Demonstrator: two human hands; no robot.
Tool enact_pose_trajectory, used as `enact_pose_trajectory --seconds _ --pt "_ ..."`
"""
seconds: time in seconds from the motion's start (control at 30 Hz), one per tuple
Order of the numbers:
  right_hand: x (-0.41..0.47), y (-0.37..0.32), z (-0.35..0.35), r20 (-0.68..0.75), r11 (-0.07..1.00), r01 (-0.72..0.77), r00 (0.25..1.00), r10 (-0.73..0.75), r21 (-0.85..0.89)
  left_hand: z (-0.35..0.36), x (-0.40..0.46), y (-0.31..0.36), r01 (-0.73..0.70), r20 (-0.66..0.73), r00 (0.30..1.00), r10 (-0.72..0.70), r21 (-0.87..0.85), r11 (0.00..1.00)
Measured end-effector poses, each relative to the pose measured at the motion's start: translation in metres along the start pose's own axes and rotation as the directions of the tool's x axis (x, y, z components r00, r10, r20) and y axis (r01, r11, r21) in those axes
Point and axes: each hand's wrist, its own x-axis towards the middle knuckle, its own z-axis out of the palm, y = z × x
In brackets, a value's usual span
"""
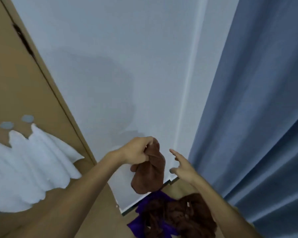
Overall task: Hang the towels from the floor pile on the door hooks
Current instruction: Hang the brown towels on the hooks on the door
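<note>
The brown towel (149,170) is held up in front of the white wall (110,66), bunched at its top edge in the left hand (136,152), whose fingers are curled round a gather of cloth while the rest hangs in a limp lobe just above the pile (175,219). The right hand (181,166) is raised just beside it, fingers spread and lightly bent, nothing held, the towel not touched. The towel is judged light and quite soft: it sags under its own weight, keeps no shape, and is unlikely to slip from a pinch, though a bunched grip hides the edge. A corner or hem would best be found and spread between both hands so that a fold can be laid over a hook. More brown cloth and a purple one (138,225) are left on the floor. On the door (15,83), white towels (33,160) are already hung below two grey hooks (27,118); whether a free hook remains cannot be told. A blue curtain (256,100) hangs at right.
</note>
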Motion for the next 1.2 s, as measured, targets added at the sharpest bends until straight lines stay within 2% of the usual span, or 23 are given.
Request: enact_pose_trajectory --seconds 0.13,0.23,0.3,0.37,0.43,0.47,0.5,0.53,0.6,0.67,0.7,0.77,0.83,0.93,1.03,1.2 --pt "0.016 -0.065 0.015 0.24 0.976 0.195 0.956 -0.167 -0.096 -0.062 -0.049 0.019 0.107 -0.053 0.993 -0.105 0.03 0.994" --pt "0.022 -0.117 0.038 0.252 0.901 0.337 0.929 -0.271 -0.274 -0.104 -0.095 0.015 0.19 -0.17 0.972 -0.163 0.159 0.969" --pt "0.022 -0.148 0.055 0.207 0.859 0.408 0.911 -0.358 -0.31 -0.129 -0.13 0.003 0.318 -0.233 0.936 -0.263 0.243 0.916" --pt "0.018 -0.177 0.075 0.194 0.833 0.468 0.883 -0.427 -0.295 -0.149 -0.17 -0.014 0.524 -0.265 0.848 -0.458 0.302 0.796" --pt "0.008 -0.211 0.098 0.262 0.802 0.532 0.843 -0.47 -0.271 -0.161 -0.213 -0.029 0.699 -0.229 0.707 -0.67 0.373 0.61" --pt "0.001 -0.23 0.111 0.318 0.788 0.564 0.815 -0.484 -0.248 -0.165 -0.233 -0.036 0.744 -0.182 0.635 -0.751 0.407 0.531" --pt "-0.008 -0.249 0.127 0.383 0.771 0.598 0.779 -0.496 -0.22 -0.168 -0.251 -0.043 0.762 -0.126 0.592 -0.796 0.408 0.502" --pt "-0.019 -0.269 0.145 0.438 0.758 0.625 0.743 -0.506 -0.185 -0.17 -0.267 -0.048 0.773 -0.073 0.586 -0.807 0.351 0.529" --pt "-0.04 -0.307 0.186 0.518 0.738 0.664 0.677 -0.523 -0.123 -0.172 -0.291 -0.057 0.73 -0.017 0.683 -0.73 0.017 0.683" --pt "-0.061 -0.342 0.228 0.576 0.704 0.704 0.615 -0.538 -0.094 -0.173 -0.309 -0.059 0.579 -0.123 0.77 -0.626 -0.277 0.767" --pt "-0.071 -0.358 0.248 0.601 0.691 0.719 0.587 -0.543 -0.077 -0.176 -0.318 -0.061 0.528 -0.208 0.77 -0.603 -0.323 0.785" --pt "-0.086 -0.383 0.28 0.631 0.683 0.73 0.544 -0.553 -0.031 -0.188 -0.342 -0.067 0.5 -0.335 0.736 -0.588 -0.316 0.806" --pt "-0.094 -0.4 0.304 0.644 0.689 0.724 0.519 -0.562 0.017 -0.203 -0.371 -0.079 0.527 -0.358 0.714 -0.602 -0.291 0.798" --pt "-0.101 -0.42 0.333 0.676 0.706 0.705 0.49 -0.551 0.064 -0.223 -0.413 -0.099 0.563 -0.368 0.729 -0.577 -0.156 0.812" --pt "-0.105 -0.438 0.366 0.685 0.723 0.683 0.479 -0.549 0.102 -0.237 -0.447 -0.122 0.596 -0.486 0.715 -0.503 0.046 0.802" --pt "-0.115 -0.468 0.414 0.68 0.734 0.663 0.474 -0.56 0.143 -0.259 -0.496 -0.158 0.603 -0.647 0.637 -0.418 0.081 0.794"
